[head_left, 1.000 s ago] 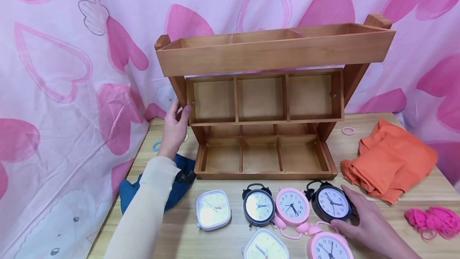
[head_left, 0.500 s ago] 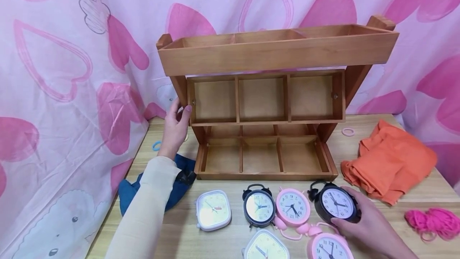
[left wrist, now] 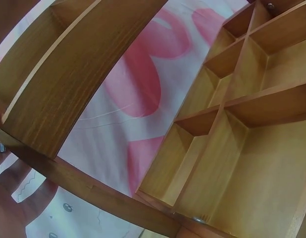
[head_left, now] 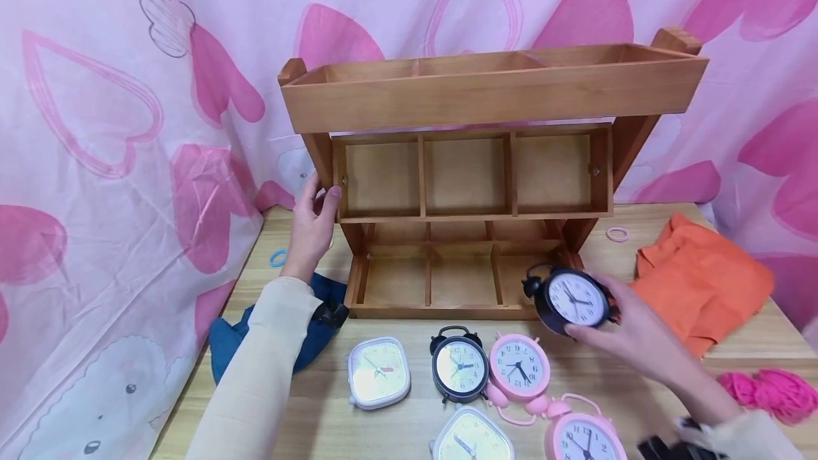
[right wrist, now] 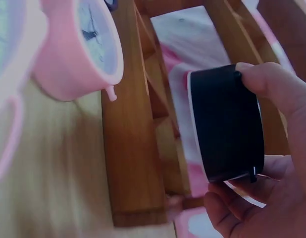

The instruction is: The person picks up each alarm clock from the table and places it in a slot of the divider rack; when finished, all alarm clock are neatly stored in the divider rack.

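Note:
My right hand (head_left: 629, 329) grips a black twin-bell alarm clock (head_left: 575, 298) by its side, thumb and fingers around the rim. The clock is lifted and overlaps the lower right compartment of the wooden tiered shelf (head_left: 492, 101) in the head view. In the right wrist view the black casing (right wrist: 225, 124) sits between thumb and fingers. My left hand (head_left: 309, 229) holds the left upright of the shelf at middle-tier height. Its fingers (left wrist: 34, 198) wrap the wooden side post (left wrist: 108, 193) in the left wrist view. The shelf's compartments hold nothing visible.
In front of the shelf lie another black alarm clock (head_left: 460, 368), a pink clock (head_left: 519, 368), a second pink clock (head_left: 586, 439), a white square clock (head_left: 380, 373) and another square clock (head_left: 473, 439). Orange cloth (head_left: 703, 279), pink yarn (head_left: 770, 395) and blue cloth (head_left: 233, 346) lie at the sides.
My right hand has raised the black alarm clock from beside the pink clocks and carried it left and toward the shelf's lower tier. The left hand has stayed on the upright.

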Motion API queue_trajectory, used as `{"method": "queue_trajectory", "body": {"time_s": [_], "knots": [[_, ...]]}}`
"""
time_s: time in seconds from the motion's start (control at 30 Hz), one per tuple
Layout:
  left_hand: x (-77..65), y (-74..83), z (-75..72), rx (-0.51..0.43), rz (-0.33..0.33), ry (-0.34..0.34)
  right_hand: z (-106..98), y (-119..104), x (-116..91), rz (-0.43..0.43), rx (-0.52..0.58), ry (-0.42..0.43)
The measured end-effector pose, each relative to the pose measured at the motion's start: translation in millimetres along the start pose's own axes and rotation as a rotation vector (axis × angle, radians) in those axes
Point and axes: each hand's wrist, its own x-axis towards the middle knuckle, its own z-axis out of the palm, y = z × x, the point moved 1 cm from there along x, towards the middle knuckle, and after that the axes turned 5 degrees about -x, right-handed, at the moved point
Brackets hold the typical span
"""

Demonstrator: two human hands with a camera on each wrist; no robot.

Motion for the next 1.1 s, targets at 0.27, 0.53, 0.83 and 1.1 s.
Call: {"method": "queue_trajectory", "body": {"time_s": [0.27,0.53,0.83,1.1], "knots": [[-0.3,2.3,0.1,0.033,-0.025,-0.002,21.5,-2.9,62.5,-0.008,-0.019,-0.02],[7.1,-23.1,-2.2,0.037,0.004,0.008,41.4,14.6,73.0,-0.03,-0.024,-0.006],[8.9,-32.4,-3.0,0.027,0.009,0.019,45.6,17.8,67.7,-0.095,-0.062,-0.03],[10.7,-34.0,-1.8,0.016,0.04,0.022,48.7,20.7,68.4,-0.111,-0.089,-0.034]]}}
